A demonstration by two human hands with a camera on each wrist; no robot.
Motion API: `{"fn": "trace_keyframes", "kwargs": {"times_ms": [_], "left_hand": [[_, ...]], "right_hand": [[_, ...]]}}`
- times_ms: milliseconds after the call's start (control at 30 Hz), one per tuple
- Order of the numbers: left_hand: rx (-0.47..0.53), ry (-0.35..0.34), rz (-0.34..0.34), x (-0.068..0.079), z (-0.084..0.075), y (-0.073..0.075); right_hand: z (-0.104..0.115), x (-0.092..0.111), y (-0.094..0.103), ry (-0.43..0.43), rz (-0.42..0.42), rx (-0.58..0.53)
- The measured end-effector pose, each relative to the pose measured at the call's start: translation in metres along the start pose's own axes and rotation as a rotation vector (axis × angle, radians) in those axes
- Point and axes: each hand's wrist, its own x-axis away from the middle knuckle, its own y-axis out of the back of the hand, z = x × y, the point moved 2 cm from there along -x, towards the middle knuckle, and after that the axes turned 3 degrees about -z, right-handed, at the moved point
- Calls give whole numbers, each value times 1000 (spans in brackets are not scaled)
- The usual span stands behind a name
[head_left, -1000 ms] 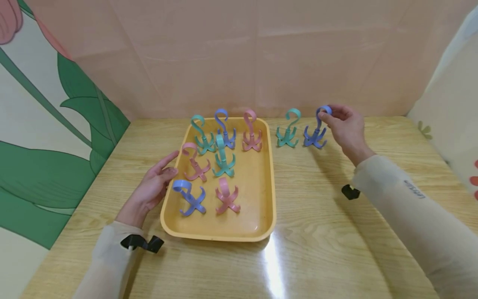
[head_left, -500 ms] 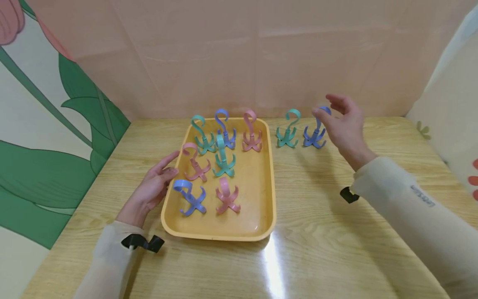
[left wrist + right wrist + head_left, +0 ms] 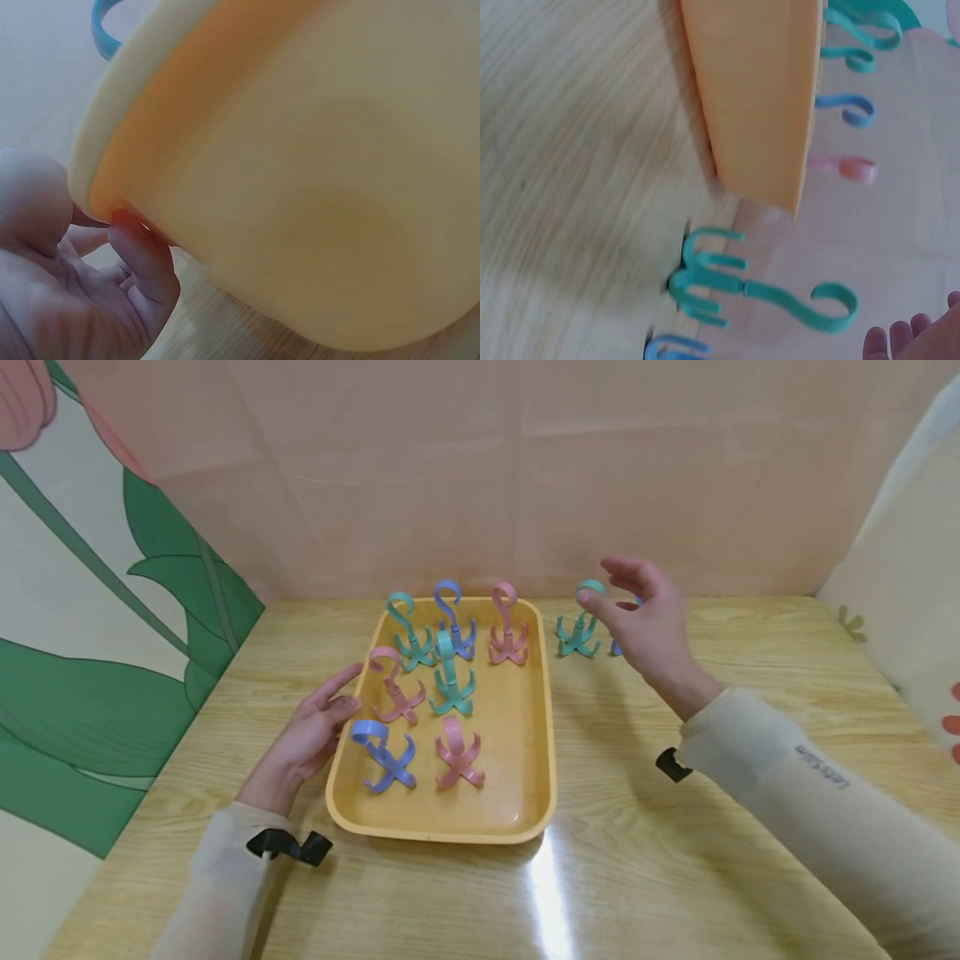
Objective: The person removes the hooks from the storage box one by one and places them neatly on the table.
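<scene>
My left hand (image 3: pixel 311 735) holds the left rim of a yellow plastic tray (image 3: pixel 550 760); in the left wrist view a curled fingertip (image 3: pixel 124 221) presses just under the rim. Several four-claw hanging hooks stand in the tray, among them a pink hook (image 3: pixel 460 760), a blue hook (image 3: pixel 390 764) and a teal hook (image 3: pixel 452 689). On the table right of the tray a teal hook (image 3: pixel 576 635) stands upright. My right hand (image 3: pixel 652 618), its fingers loosely spread with nothing between them, is beside that hook's curl. Behind it a blue hook (image 3: pixel 617 646) is mostly hidden.
The wooden table (image 3: pixel 637 860) meets a pink sheet (image 3: pixel 517 485) along its back edge. A mural (image 3: pixel 90 718) with green leaves covers the left wall, and a pale wall (image 3: pixel 915 568) rises at the right. The tray's front right part shows bare floor.
My right hand let go of the blue hook, leaving it standing on the table, and moved left to the teal hook. My left hand stays on the tray rim.
</scene>
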Motion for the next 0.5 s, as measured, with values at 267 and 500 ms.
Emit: {"fn": "trace_keyframes", "kwargs": {"times_ms": [267, 500], "left_hand": [[0, 6, -4, -1, 1, 0], [-8, 7, -7, -1, 0, 1]], "right_hand": [[-1, 6, -24, 12, 85, -46], [-2, 6, -41, -28, 147, -50]]}}
